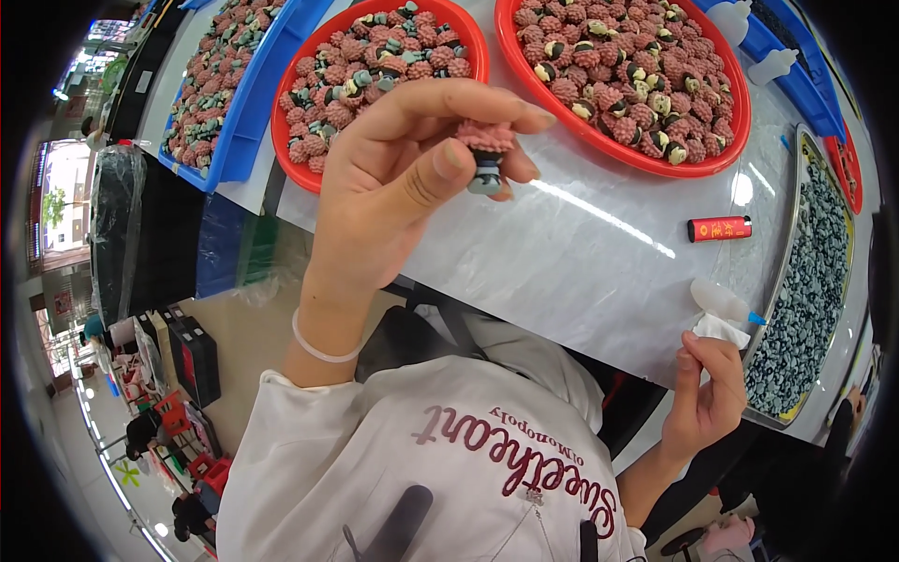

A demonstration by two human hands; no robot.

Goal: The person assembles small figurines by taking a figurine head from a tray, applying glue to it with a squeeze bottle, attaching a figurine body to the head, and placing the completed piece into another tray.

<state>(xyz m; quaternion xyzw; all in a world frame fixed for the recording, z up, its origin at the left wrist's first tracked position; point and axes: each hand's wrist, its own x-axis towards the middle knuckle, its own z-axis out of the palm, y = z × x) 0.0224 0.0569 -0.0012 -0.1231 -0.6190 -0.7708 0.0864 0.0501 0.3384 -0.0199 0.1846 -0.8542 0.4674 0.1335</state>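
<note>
Near the middle, raised over the table, my left hand (375, 178) pinches a small figurine (485, 155) between thumb and fingers. The piece has a pink, knobbly top, a black band and a grey-green lower part. My right hand (707, 398) is at the table's right front edge, fingers curled and thumb pressed to them. Its fingertips are by a crumpled white tissue (721, 330); whether they touch it or hold something small cannot be told. Beside the tissue lies a translucent squeeze bottle (719, 298) with a blue tip.
Two red basins (475, 56) (688, 170) hold many pink pieces. A blue tray (245, 122) with more stands left. At right, a metal tray (794, 220) carries small dark grey-green parts. A red cylinder (719, 229) lies on the table (571, 253). White bottles (729, 21) stand at the back.
</note>
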